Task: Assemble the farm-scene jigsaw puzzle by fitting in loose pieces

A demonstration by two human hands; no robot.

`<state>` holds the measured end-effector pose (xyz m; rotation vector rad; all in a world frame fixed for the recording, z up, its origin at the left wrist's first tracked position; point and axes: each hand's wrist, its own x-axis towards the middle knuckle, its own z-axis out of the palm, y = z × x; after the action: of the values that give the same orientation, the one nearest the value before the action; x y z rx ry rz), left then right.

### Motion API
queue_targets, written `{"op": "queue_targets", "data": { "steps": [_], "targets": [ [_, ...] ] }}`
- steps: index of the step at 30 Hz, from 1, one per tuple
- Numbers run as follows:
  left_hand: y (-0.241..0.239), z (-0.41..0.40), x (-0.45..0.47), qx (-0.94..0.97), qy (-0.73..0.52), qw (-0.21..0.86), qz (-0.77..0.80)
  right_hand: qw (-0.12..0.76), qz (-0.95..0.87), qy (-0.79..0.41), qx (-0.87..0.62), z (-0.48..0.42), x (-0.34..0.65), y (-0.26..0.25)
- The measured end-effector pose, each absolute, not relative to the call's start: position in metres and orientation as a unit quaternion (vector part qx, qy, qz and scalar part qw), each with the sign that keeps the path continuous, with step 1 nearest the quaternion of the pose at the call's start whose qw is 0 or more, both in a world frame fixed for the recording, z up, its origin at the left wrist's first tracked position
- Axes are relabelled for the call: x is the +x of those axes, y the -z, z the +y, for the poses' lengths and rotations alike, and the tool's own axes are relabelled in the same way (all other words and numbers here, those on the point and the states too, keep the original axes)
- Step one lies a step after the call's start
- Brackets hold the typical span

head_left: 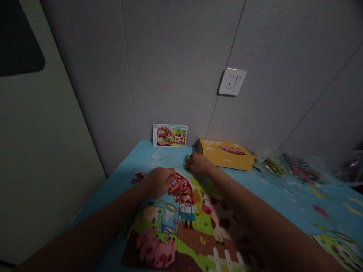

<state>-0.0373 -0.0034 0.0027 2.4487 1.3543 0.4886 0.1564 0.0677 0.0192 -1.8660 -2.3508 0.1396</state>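
A partly assembled jigsaw puzzle (186, 213) of a farm scene lies on the blue table, showing a farmer, a cow and a pink pig. My left hand (159, 182) is closed on a puzzle piece (174, 185) with red, orange and purple on it, at the puzzle's upper left. Farther back, above the puzzle's top edge, my right hand (199, 164) pinches a small greenish puzzle piece (188, 156), somewhat blurred. Just left of my left hand lies a loose dark red puzzle piece (138, 177). My right forearm covers part of the puzzle's right side.
Against the grey wall leans a picture card (170, 135) of the farm scene. A yellow box (227, 154) sits to its right. Clear plastic bags (300, 168) with colourful contents lie along the back right. The blue tablecloth (279, 206) carries printed cartoon figures.
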Motion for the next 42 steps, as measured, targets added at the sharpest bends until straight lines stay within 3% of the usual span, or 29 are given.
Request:
{"op": "queue_targets", "data": {
  "steps": [2,5,8,13,17,21,28,31,35,42],
  "targets": [
    [-0.003,-0.004,-0.038,0.853,-0.174,0.145,0.470,0.113,-0.776,-0.080,-0.615,0.066,0.160,-0.022],
    [-0.004,-0.005,-0.039,0.849,-0.180,0.152,0.473,0.314,-0.748,-0.038,-0.583,0.036,0.160,-0.016],
    [-0.003,-0.005,-0.039,0.845,-0.188,0.167,0.472,0.438,-0.695,-0.175,-0.543,-0.009,0.160,-0.001],
    [0.000,0.000,-0.039,0.836,-0.245,0.180,0.457,0.455,-0.632,-0.412,-0.473,-0.034,0.164,0.011],
    [-0.004,-0.001,-0.035,0.811,-0.349,0.159,0.442,0.428,-0.616,-0.470,-0.465,-0.025,0.167,0.007],
    [-0.008,-0.010,-0.028,0.818,-0.322,0.256,0.403,0.384,-0.641,-0.499,-0.438,-0.024,0.169,0.006],
    [-0.009,-0.007,-0.034,0.761,-0.386,0.327,0.407,0.392,-0.805,-0.246,-0.371,-0.021,0.175,0.002],
    [-0.018,-0.003,-0.040,0.756,-0.401,0.307,0.416,0.318,-0.870,-0.180,-0.331,-0.022,0.176,-0.001],
    [-0.031,-0.004,-0.050,0.813,-0.312,0.288,0.398,0.240,-0.913,-0.122,-0.307,-0.026,0.174,-0.003],
    [-0.037,-0.012,-0.059,0.839,-0.146,0.407,0.329,0.264,-0.897,-0.099,-0.341,-0.021,0.175,-0.001]
  ]
}}
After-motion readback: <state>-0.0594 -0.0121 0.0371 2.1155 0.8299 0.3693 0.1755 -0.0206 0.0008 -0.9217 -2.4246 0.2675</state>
